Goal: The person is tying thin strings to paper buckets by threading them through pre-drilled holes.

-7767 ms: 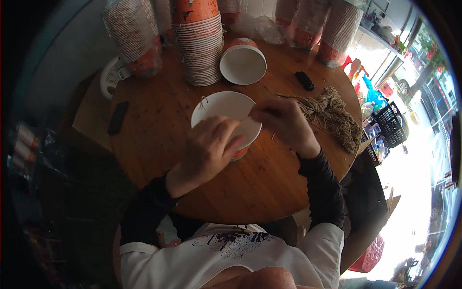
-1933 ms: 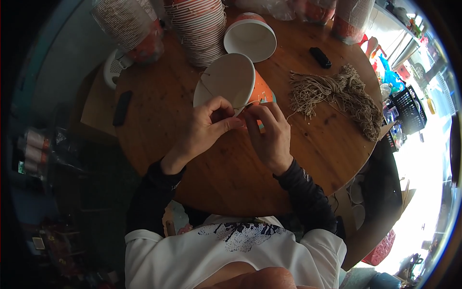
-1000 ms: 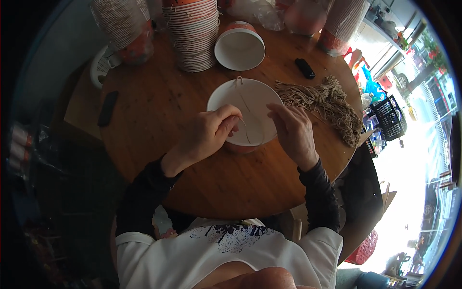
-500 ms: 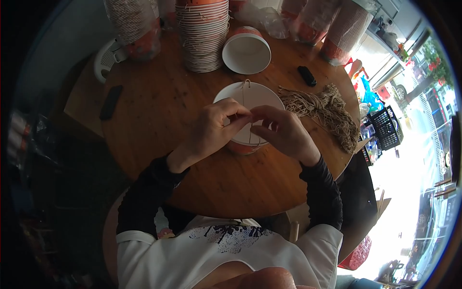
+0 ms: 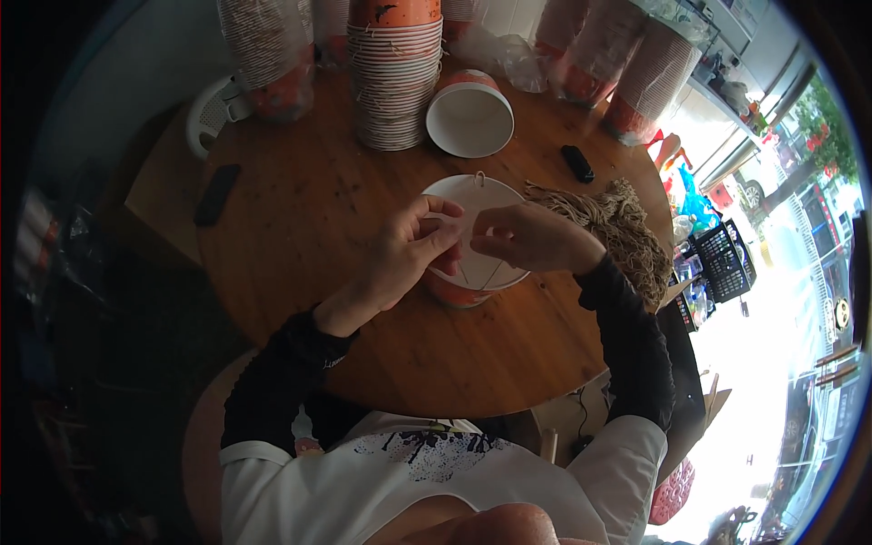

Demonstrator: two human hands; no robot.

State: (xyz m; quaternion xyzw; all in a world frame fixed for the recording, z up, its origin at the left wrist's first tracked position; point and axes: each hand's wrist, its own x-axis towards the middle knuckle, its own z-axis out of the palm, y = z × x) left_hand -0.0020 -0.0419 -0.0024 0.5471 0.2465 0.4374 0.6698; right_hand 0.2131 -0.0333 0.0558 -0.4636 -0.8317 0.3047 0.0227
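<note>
1. Far left on the round wooden table [image 5: 300, 227] there's a flat dark phone-like thing [image 5: 217, 193], well apart from the hands.
2. Back of the table: a tall stack of paper cups [image 5: 394, 82], and just right of it one loose white cup [image 5: 470, 118] tipped toward the camera.
3. Left hand [image 5: 404, 254] sits on the near-left rim of the orange-and-white paper bucket [image 5: 472, 272], fingers curled in, thumb and forefinger pinched together on a thin string [image 5: 480, 270] across its mouth.
4. The bucket stands upright mid-table, right in front of the person.
5. Right hand [image 5: 531, 238] hovers over the bucket's right side, fingertips pinched shut on the same string.
6. Just beyond it, a tangled bundle of tan twine [image 5: 618, 227], plus a small black object [image 5: 578, 163].
</note>
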